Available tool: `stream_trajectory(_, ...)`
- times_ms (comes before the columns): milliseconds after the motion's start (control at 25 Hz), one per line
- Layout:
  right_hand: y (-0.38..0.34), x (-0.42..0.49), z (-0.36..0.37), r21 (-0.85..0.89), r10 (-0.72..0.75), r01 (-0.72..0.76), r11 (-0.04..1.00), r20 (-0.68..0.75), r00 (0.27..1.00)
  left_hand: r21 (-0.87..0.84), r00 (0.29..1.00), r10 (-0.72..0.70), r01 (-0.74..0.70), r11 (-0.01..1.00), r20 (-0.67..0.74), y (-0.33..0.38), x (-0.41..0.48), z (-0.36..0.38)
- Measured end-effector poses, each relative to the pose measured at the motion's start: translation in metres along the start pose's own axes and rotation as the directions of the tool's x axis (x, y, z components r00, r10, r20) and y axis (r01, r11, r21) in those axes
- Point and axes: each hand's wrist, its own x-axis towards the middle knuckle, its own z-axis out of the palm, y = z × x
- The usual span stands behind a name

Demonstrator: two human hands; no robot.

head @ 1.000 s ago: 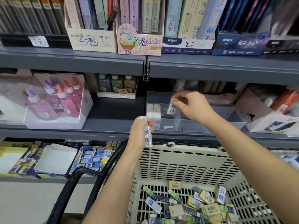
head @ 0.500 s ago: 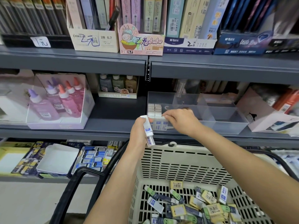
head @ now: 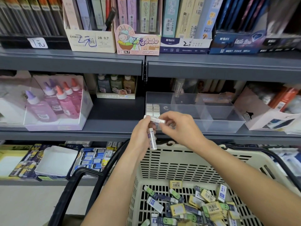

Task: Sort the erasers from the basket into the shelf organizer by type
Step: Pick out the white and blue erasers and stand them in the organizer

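My left hand grips a white eraser with a blue sleeve that hangs below the fist. A second white eraser lies crosswise above it, pinched by my right hand at one end and touching my left fingertips at the other. Both hands hover in front of the clear shelf organizer, whose left compartment holds a stack of white erasers. Its other compartments look bare. Below, the cream basket holds several mixed erasers, yellow, green and white-blue.
Grey shelves carry a clear box of pink glue bottles at left, a small ink-bottle box behind, and a pink carton at right. The basket's black handle arcs at lower left. Boxed erasers sit on the lower shelf.
My right hand came back from the organizer, where it set an eraser down, and now pinches an eraser at my left hand. The left hand stayed nearly still.
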Motion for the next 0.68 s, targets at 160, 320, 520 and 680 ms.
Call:
stream_trajectory(160, 0.012, 0.009, -0.013, 0.320, 0.244, -0.231, 0.919, 0.001, 0.970, 0.152, 0.995, 0.040, -0.025, 0.988, -0.094, -0.001, 0.000, 0.000)
stream_trajectory(320, 0.024, 0.019, -0.024, 0.310, 0.279, -0.261, 0.914, -0.015, 0.960, 0.339, 0.984, 0.154, -0.115, 0.934, -0.089, -0.006, -0.002, -0.004)
stream_trajectory(520, 0.038, 0.051, -0.034, -0.011, 0.252, -0.252, 0.968, -0.009, 0.968, 0.307, 0.959, 0.241, -0.186, 0.934, -0.152, -0.004, -0.004, -0.011)
stream_trajectory(680, 0.039, 0.061, -0.018, -0.138, 0.214, -0.196, 0.971, 0.133, 0.968, 0.222, 0.942, 0.267, -0.222, 0.949, -0.204, -0.002, -0.003, -0.013)
